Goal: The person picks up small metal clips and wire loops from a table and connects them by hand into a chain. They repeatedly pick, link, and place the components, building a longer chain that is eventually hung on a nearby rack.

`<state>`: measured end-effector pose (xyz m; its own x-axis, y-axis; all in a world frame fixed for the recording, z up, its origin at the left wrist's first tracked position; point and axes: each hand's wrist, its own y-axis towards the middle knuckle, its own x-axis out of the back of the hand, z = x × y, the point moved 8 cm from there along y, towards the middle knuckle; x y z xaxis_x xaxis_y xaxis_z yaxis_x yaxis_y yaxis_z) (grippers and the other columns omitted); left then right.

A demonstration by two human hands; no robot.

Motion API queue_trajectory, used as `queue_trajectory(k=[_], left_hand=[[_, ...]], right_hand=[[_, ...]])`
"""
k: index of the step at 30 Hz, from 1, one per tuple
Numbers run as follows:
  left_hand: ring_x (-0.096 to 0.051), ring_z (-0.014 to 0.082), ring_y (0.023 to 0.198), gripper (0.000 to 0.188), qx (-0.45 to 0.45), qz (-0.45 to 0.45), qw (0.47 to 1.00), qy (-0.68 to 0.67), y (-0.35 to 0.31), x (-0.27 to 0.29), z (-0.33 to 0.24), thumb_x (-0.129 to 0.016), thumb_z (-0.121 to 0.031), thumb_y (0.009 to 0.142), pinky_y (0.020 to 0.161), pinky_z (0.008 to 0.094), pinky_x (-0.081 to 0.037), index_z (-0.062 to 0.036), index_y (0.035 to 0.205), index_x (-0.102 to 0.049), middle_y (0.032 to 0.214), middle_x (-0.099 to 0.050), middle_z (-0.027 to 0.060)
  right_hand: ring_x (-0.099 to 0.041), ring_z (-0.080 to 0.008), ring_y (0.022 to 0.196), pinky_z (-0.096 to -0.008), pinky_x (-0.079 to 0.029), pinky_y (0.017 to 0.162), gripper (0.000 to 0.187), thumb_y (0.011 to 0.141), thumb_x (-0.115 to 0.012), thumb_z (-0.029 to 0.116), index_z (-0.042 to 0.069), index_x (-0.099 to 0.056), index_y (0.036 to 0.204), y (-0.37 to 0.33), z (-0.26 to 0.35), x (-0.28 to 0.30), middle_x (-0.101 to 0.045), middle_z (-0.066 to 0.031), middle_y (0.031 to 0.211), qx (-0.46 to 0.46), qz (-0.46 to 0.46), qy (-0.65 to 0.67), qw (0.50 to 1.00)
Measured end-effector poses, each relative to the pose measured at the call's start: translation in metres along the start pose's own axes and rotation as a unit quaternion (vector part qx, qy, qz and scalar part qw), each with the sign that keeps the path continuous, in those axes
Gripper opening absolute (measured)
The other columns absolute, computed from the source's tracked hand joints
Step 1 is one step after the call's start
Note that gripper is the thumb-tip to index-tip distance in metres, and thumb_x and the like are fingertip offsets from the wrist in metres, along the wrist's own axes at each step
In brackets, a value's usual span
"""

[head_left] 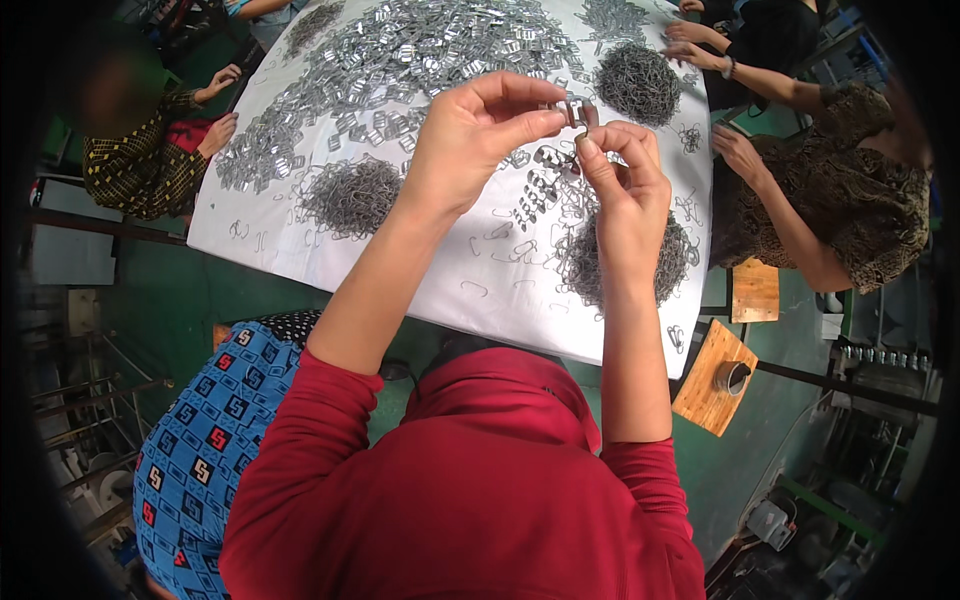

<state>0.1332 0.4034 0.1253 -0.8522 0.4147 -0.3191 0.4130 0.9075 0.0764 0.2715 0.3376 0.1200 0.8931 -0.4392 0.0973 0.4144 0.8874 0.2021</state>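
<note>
Above the white-covered table, my left hand [465,140] is closed, pinching a small metal buckle [574,112] between thumb and fingertips. My right hand [632,180] is closed just below and right of it, its thumb and bent forefinger gripping a thin wire hook against the buckle's lower side. The fingers partly hide where the two parts meet. Under my hands, several buckles [537,197] lie in short rows. Nearest my right wrist is a heap of dark wire hooks [588,262], and loose hooks [476,289] are scattered to its left.
A broad pile of silvery buckles [400,60] covers the far table [440,285]. More wire hooks are heaped at left [352,196] and far right [640,85]. Co-workers' hands [740,155] rest along both sides. A wooden stool [705,395] holding a round container [733,377] stands at right.
</note>
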Motion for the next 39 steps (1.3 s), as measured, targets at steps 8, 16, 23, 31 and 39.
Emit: queue_trajectory(k=[8,16,23,31,39], left_hand=[[-0.059,0.0112,0.082,0.019,-0.024,0.053,0.994,0.091,-0.003,0.017,-0.019,-0.063,0.000,0.078,0.076,0.0230,-0.047,0.0006,0.097,-0.061,0.089,-0.063,0.0061],[-0.059,0.0127,0.085,0.020,0.009,0.010,0.999,0.052,-0.023,0.055,-0.033,-0.063,0.004,0.076,0.077,0.0240,-0.048,0.0022,0.096,-0.059,0.091,-0.062,0.0091],[-0.059,0.0111,0.078,0.020,-0.023,-0.048,0.993,0.108,-0.029,0.089,-0.047,-0.064,0.005,0.074,0.073,0.0230,-0.048,0.0017,0.094,-0.060,0.087,-0.063,0.0078],[-0.059,0.0104,0.079,0.019,-0.025,-0.092,0.989,0.112,-0.038,0.094,-0.052,-0.066,0.002,0.074,0.072,0.0224,-0.047,0.0010,0.092,-0.061,0.085,-0.063,0.0064],[-0.057,0.0102,0.078,0.018,-0.049,-0.085,0.990,0.102,-0.044,0.092,-0.045,-0.065,0.002,0.074,0.073,0.0227,-0.046,0.0010,0.092,-0.061,0.084,-0.062,0.0052]], right_hand=[[-0.052,-0.0088,0.073,-0.0216,-0.041,0.066,0.011,0.079,-0.067,0.011,0.001,-0.063,0.079,-0.004,0.002,-0.033,-0.055,0.0001,0.089,-0.094,0.140,0.050,0.984],[-0.057,-0.0115,0.078,-0.0261,-0.045,0.073,0.014,0.079,-0.067,0.014,0.004,-0.065,0.090,-0.029,-0.097,-0.052,-0.064,-0.0034,0.082,-0.177,0.229,-0.083,0.954],[-0.061,-0.0267,0.077,-0.0365,-0.048,0.069,0.008,0.076,-0.060,0.016,0.012,-0.066,0.080,-0.087,-0.216,-0.079,-0.061,-0.0069,0.085,-0.045,0.395,-0.456,0.796],[-0.060,-0.0259,0.079,-0.0364,-0.049,0.068,0.007,0.079,-0.054,0.010,0.004,-0.058,0.081,-0.097,-0.204,-0.094,-0.060,-0.0085,0.083,0.128,0.413,-0.453,0.779],[-0.059,-0.0142,0.060,-0.0251,-0.045,0.055,0.015,0.079,-0.062,0.005,-0.004,-0.059,0.092,-0.081,-0.183,-0.070,-0.064,-0.0072,0.072,-0.259,0.284,-0.070,0.921]])
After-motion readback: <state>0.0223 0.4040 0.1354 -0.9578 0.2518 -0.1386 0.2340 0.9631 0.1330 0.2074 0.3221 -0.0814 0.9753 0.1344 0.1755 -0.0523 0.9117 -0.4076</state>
